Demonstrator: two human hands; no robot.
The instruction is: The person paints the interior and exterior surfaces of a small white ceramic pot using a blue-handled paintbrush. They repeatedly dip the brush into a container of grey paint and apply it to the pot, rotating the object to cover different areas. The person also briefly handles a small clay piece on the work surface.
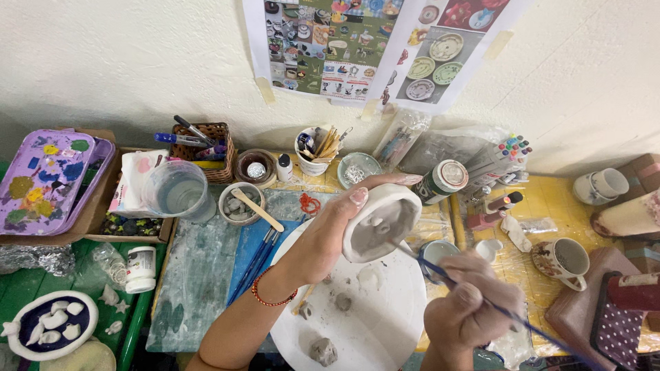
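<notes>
fingers of left hand wrap clay cup rim; right hand grips brush

- The left hand, mid-frame, had long nails painted pale pink.
- A thin red beaded bracelet circled its wrist.
- Both forearms were bare, without sleeves.
- The right hand, lower right, wore no rings.
</notes>
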